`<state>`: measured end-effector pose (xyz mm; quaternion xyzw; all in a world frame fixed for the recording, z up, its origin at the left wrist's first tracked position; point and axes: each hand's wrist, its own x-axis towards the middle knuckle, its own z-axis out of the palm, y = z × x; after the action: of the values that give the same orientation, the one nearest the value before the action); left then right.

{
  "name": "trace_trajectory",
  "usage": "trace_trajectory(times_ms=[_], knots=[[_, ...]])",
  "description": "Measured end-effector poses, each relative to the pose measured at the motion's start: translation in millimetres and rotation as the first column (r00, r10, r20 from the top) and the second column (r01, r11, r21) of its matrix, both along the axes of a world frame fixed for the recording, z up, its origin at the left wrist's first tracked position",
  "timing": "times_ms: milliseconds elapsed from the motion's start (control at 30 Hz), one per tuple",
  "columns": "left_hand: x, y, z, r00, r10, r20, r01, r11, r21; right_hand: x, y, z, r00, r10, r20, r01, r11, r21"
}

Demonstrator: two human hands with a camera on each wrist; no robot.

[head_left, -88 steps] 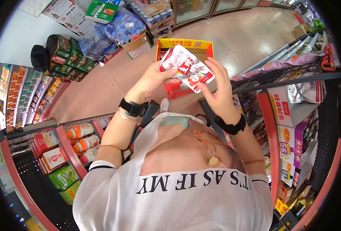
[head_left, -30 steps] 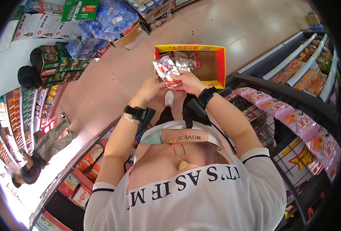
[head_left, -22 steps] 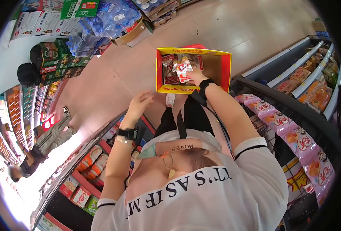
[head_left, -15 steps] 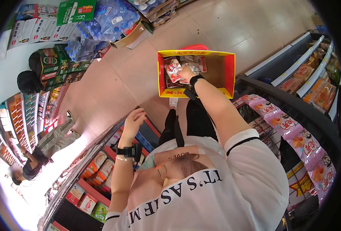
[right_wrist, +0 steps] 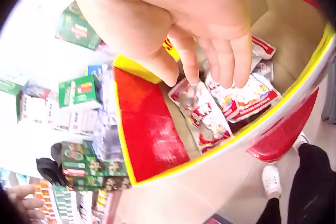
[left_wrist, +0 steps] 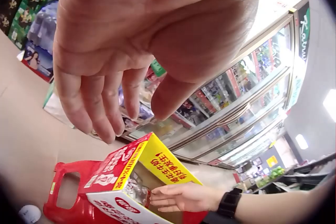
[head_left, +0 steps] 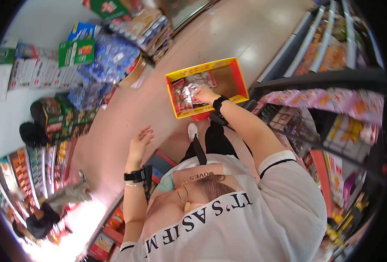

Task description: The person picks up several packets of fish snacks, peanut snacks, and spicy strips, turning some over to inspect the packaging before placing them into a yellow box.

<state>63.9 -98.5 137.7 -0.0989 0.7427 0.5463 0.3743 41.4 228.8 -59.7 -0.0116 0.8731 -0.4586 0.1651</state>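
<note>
My right hand [head_left: 206, 94] is inside a red-and-yellow cardboard box [head_left: 242, 78], over its left part. In the right wrist view its fingers reach down straight, thumb apart, with fingertips right at a red-and-white foil pouch [right_wrist: 203, 116]. Beside that pouch lies another printed pouch [right_wrist: 254, 98], partly covered by the fingers; more silver and red packaging shows behind. My left hand [head_left: 140, 143] hangs in the air to the left of the box, fingers loosely bent and holding nothing. The left wrist view shows its palm [left_wrist: 126, 29] with the box beyond.
A red plastic support [left_wrist: 71, 192] with a cut-out stands under the box. Shelves with pink snack bags [head_left: 315, 98] flank the right. Wrapped water bottles [head_left: 110, 56] and green cartons [head_left: 71, 111] are stacked at the left. Another person [head_left: 49, 214] is at the far left.
Both hands held a red-and-white pouch; the left hand let go and drew back leftward. The right hand carried the pouch into the box and has released it. The head view has turned.
</note>
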Motion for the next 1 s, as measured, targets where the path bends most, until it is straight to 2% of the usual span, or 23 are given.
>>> trace_trajectory(times_ms=[33, 67, 100, 133, 167, 200, 233, 300, 367, 433, 500, 567, 633, 700, 767, 833, 933, 967, 1000], knots=[[-4, 0, 1, 1.000, -0.005, -0.017, 0.006, 1.000, 0.020, 6, -1, 25, 0.948, -0.231, 0.218, 0.261, 0.958, -0.122], [-9, 2, 2, 0.999, -0.017, -0.035, 0.018, 0.999, 0.045, 15, 2, 47, 0.936, -0.292, 0.195, 0.321, 0.936, -0.141], [-12, 2, 3, 0.995, -0.077, -0.062, 0.082, 0.993, 0.080, 34, 0, 86, 0.881, -0.441, 0.171, 0.472, 0.843, -0.258], [-12, -1, 4, 0.995, -0.085, -0.044, 0.088, 0.994, 0.072, 46, 5, 83, 0.885, -0.464, 0.023, 0.461, 0.872, -0.166], [-25, 16, 5, 0.986, -0.163, -0.045, 0.166, 0.982, 0.086, 84, 13, 121, 0.850, -0.485, -0.203, 0.451, 0.871, -0.193], [-27, 20, 3, 0.972, -0.227, -0.067, 0.233, 0.966, 0.109, 106, 14, 136, 0.828, -0.543, -0.141, 0.499, 0.828, -0.256], [-29, 24, 0, 0.960, -0.274, -0.060, 0.279, 0.954, 0.107, 127, 15, 165, 0.790, -0.607, 0.083, 0.601, 0.743, -0.294], [-36, 40, -2, 0.934, -0.350, -0.065, 0.355, 0.929, 0.107, 173, 23, 184, 0.745, -0.663, 0.077, 0.622, 0.648, -0.440], [-38, 54, 0, 0.905, -0.422, -0.045, 0.424, 0.898, 0.118, 219, 25, 235, 0.673, -0.738, -0.038, 0.679, 0.637, -0.365], [-42, 75, 2, 0.874, -0.479, -0.080, 0.485, 0.864, 0.136, 256, 30, 266, 0.598, -0.800, -0.055, 0.720, 0.566, -0.402], [-43, 95, 12, 0.846, -0.521, -0.112, 0.533, 0.834, 0.145, 286, 32, 317, 0.545, -0.828, -0.131, 0.779, 0.558, -0.287], [-37, 118, 26, 0.800, -0.570, -0.188, 0.598, 0.781, 0.180, 309, 34, 358, 0.499, -0.834, -0.236, 0.789, 0.550, -0.275], [-28, 133, 32, 0.802, -0.565, -0.194, 0.597, 0.773, 0.216, 324, 33, 409, 0.502, -0.777, -0.381, 0.819, 0.568, -0.078], [-21, 146, 33, 0.779, -0.592, -0.207, 0.627, 0.734, 0.260, 334, 35, 448, 0.462, -0.777, -0.428, 0.834, 0.545, -0.089], [-11, 154, 35, 0.777, -0.593, -0.211, 0.629, 0.734, 0.255, 343, 47, 477, 0.510, -0.612, -0.605, 0.829, 0.538, 0.154], [-3, 156, 32, 0.776, -0.593, -0.215, 0.631, 0.728, 0.267, 354, 68, 495, 0.575, -0.385, -0.722, 0.802, 0.439, 0.405], [7, 155, 35, 0.788, -0.583, -0.197, 0.615, 0.746, 0.255, 363, 103, 523, 0.631, -0.328, -0.702, 0.766, 0.405, 0.500], [11, 155, 37, 0.797, -0.574, -0.188, 0.604, 0.756, 0.253, 367, 125, 524, 0.651, -0.208, -0.730, 0.739, 0.391, 0.548], [16, 155, 42, 0.802, -0.566, -0.191, 0.598, 0.761, 0.251, 368, 139, 528, 0.673, -0.310, -0.671, 0.736, 0.367, 0.569]])
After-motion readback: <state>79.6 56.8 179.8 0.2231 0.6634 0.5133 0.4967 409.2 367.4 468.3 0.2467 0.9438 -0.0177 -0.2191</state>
